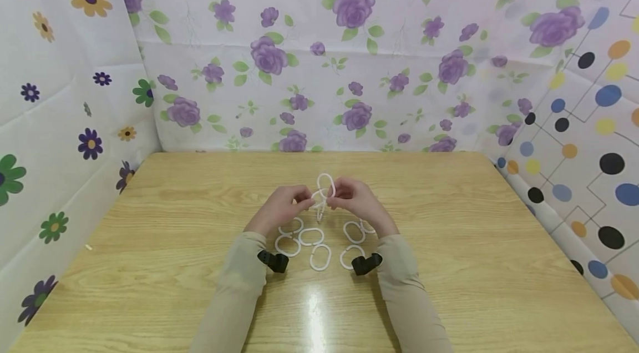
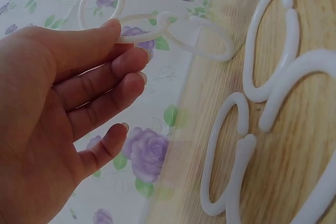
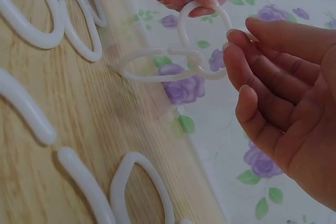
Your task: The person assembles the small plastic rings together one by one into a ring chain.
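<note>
My left hand (image 1: 283, 206) pinches a white plastic C-shaped link (image 2: 137, 39) between thumb and fingers, above the table. From that link hangs a second white link (image 2: 210, 51), with a gap in its side. Opposite, my right hand (image 1: 356, 200) pinches another white link (image 1: 326, 177), which stands up between the hands and overlaps the left hand's link. Whether those two are hooked together I cannot tell. Several more white links lie on the table below the hands, among them one (image 1: 320, 257) near the middle and one (image 1: 354, 232) by the right wrist.
The wooden table (image 1: 474, 264) spreads out around both arms. A small pale piece (image 1: 89, 247) lies near its left edge. Flowered cloth (image 1: 299, 64) hangs behind, and dotted cloth (image 1: 589, 175) borders the right side. Each wrist wears a black camera, such as the left one (image 1: 276, 262).
</note>
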`<state>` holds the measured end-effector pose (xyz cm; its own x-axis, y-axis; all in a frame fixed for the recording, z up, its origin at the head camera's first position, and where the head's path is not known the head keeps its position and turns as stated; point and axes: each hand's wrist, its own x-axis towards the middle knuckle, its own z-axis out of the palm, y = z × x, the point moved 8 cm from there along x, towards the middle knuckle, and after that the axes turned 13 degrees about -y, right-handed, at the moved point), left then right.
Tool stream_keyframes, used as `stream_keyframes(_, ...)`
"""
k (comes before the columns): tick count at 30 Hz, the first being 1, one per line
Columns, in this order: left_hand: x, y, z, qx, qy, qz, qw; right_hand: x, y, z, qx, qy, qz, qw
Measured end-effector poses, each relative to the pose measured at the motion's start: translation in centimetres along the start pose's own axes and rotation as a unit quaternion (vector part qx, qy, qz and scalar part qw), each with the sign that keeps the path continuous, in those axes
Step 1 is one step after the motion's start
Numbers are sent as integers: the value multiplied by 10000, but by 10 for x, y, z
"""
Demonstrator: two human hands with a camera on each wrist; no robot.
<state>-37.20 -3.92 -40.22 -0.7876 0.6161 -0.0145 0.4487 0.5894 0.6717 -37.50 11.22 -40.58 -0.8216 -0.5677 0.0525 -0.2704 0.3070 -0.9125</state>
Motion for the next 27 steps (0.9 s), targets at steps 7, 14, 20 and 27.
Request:
stream_keyframes(7,-1,-1,0,-81,68,14,9999,1,2,6,-294,-353,120,9989)
stream_keyframes(14,0,-1,-1,-32,99,84,9999,0,2,4,-364,-367,122,9986)
stream_keyframes(20,0,-1,-1,23,88,72,9999,-3,5,0,-281,-255,197,9991)
stream_keyframes(27,2,-2,1,73,64,142,9999,-4,7,-3,-273,-196,226,9992)
